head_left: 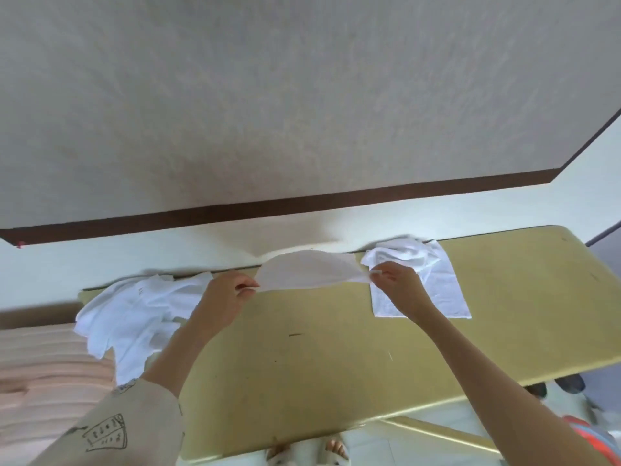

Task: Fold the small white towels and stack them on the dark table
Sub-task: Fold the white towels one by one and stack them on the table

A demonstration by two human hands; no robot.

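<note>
A small white towel (pixel 309 270) is stretched in the air above the far edge of the yellow-green table (pixel 302 358). My left hand (pixel 232 290) pinches its left corner and my right hand (pixel 393 284) pinches its right corner. A loose heap of white towels (pixel 134 314) lies at the table's left end and hangs over its edge. On the right, a flat white towel (pixel 433 290) lies on the table with a crumpled one on top of its far part.
The table stands against a pale wall with a dark brown band (pixel 302 203). A pinkish striped surface (pixel 40 381) sits to the left. My feet (pixel 309 452) show below the table's near edge. Dark shoes (pixel 554 385) appear at right.
</note>
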